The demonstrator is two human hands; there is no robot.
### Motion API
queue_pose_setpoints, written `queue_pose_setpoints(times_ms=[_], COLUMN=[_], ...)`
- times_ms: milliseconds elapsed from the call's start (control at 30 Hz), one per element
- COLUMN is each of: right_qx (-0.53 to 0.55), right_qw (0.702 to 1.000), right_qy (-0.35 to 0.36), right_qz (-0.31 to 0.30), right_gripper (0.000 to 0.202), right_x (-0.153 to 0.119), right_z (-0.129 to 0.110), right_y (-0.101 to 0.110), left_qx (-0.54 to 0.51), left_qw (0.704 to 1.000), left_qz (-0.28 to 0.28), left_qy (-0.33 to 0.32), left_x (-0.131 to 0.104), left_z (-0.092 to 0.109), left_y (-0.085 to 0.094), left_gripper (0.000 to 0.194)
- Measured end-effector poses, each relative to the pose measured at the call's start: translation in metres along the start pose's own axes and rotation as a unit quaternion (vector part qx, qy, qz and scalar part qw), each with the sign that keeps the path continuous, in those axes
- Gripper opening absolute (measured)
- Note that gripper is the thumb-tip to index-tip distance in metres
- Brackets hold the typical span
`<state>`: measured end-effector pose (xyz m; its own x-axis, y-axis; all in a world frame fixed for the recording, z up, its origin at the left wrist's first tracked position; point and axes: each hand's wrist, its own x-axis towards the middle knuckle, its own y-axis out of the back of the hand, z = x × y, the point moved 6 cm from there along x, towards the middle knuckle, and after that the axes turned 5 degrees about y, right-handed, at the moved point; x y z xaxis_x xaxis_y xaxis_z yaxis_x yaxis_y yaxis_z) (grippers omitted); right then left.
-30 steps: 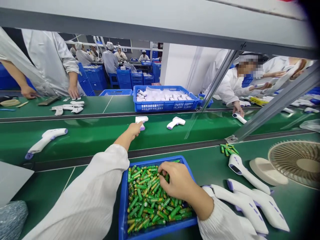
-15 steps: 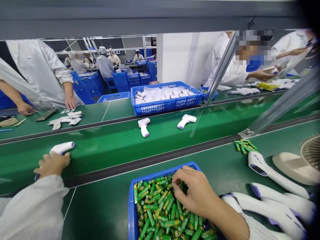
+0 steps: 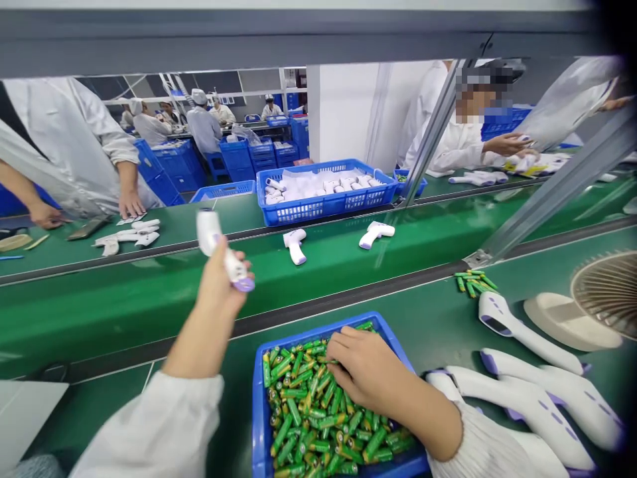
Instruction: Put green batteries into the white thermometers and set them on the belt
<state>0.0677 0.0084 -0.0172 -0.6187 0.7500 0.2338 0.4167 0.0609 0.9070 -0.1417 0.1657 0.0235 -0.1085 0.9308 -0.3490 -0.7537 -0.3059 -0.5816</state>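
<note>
Head view, left to right: left hand [image 3: 219,282] wraps round a white-and-purple, pistol-shaped plastic device [image 3: 208,230] above the glossy green belt [image 3: 124,309]; probably light, stiff, slippery, best taken round its middle. Blue rectangular plastic tray [image 3: 257,405] of green-and-gold cylindrical batteries [image 3: 311,401], apparently apt to roll. Right hand [image 3: 365,365] curls over them; pinching one, cannot tell.
</note>
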Motion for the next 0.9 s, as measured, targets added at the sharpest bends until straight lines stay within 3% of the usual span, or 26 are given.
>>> queue_pose_setpoints(times_ms=[67, 133, 233, 333, 567, 800, 900], right_qx=[0.01, 0.03, 0.091, 0.17, 0.221, 0.187, 0.16], right_qw=[1.0, 0.996, 0.976, 0.948, 0.876, 0.867, 0.895], right_qy=[-0.013, -0.048, -0.097, -0.084, -0.068, 0.005, 0.024], right_qz=[0.025, 0.073, 0.173, 0.257, 0.422, 0.462, 0.416], right_gripper=[0.014, 0.015, 0.031, 0.036, 0.017, 0.026, 0.021], right_x=[-0.003, -0.006, -0.01, -0.012, -0.027, -0.028, -0.026], right_z=[0.001, 0.005, 0.015, 0.019, 0.022, 0.013, 0.008], right_y=[0.003, 0.01, 0.024, 0.036, 0.051, 0.056, 0.058], left_qx=[-0.022, -0.045, -0.065, -0.063, -0.019, 0.0, -0.006], left_qw=[0.999, 0.997, 0.995, 0.995, 0.993, 0.986, 0.984], left_qz=[-0.035, -0.027, 0.009, 0.02, 0.003, -0.006, -0.005], left_qy=[0.027, 0.056, 0.073, 0.079, 0.117, 0.168, 0.175], left_x=[-0.042, -0.073, -0.095, -0.096, -0.095, -0.101, -0.099], left_z=[-0.034, -0.065, -0.101, -0.125, -0.147, -0.155, -0.154], left_y=[-0.04, -0.062, -0.065, -0.056, -0.052, -0.055, -0.052], left_gripper=[0.027, 0.021, 0.016, 0.017, 0.025, 0.027, 0.028])
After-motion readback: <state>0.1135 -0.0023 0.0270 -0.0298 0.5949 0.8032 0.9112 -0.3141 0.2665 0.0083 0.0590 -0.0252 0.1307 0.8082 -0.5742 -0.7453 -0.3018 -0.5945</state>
